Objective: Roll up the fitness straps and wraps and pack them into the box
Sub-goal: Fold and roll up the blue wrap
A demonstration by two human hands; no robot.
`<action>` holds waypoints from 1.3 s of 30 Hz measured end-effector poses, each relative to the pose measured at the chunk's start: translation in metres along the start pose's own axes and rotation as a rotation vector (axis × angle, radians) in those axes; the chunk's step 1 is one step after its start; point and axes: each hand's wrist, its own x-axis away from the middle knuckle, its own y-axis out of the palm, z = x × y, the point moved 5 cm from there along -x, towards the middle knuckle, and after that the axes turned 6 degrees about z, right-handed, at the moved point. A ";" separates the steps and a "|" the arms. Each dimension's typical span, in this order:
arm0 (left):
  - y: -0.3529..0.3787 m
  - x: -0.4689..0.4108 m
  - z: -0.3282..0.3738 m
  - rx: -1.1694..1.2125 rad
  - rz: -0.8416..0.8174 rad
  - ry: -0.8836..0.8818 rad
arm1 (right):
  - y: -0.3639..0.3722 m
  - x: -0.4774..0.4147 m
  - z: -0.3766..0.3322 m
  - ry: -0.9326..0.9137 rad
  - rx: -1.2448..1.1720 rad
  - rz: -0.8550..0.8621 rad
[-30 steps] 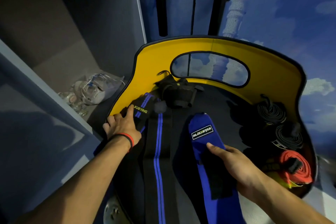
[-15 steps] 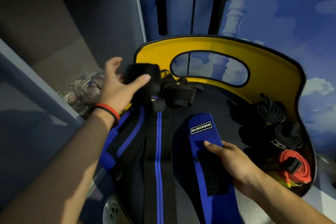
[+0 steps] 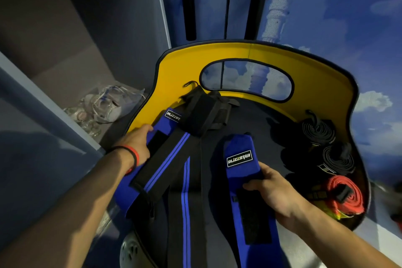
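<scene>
Both hands are on blue wraps marked BLIZZSTAR. The right hand [image 3: 274, 191] has its fingers [image 3: 261, 169] curled over the edge of the right blue wrap [image 3: 239, 172] and the thumb pressed on its top, so the wrap is pinched just below its label. The left hand [image 3: 136, 146] rests on the left blue wrap [image 3: 167, 124] with the thumb lying along it. Its other fingers are out of sight, so I cannot tell whether they grip.

Between the two wraps lie two black striped straps [image 3: 185, 202], one crossing the left wrap at a slant. A black bundle [image 3: 204, 113] sits on their far ends. All lie flat on the dark seat [image 3: 261, 124] with a yellow back [image 3: 315, 76].

At the seat's right edge are two black rolls [image 3: 317, 132] and, nearer, a red roll [image 3: 345, 196]. Clear plastic bags [image 3: 104, 104] lie on the shelf [image 3: 65, 72] to the left.
</scene>
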 end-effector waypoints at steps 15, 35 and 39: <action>-0.155 0.061 0.048 0.895 0.455 0.540 | 0.009 0.011 -0.037 -0.164 -0.296 -0.005; 0.008 0.110 0.131 1.250 -0.327 0.005 | 0.010 0.024 -0.057 -0.206 -0.480 -0.106; 0.007 0.109 0.133 1.187 -0.418 0.065 | 0.007 0.025 -0.059 -0.307 -0.405 -0.120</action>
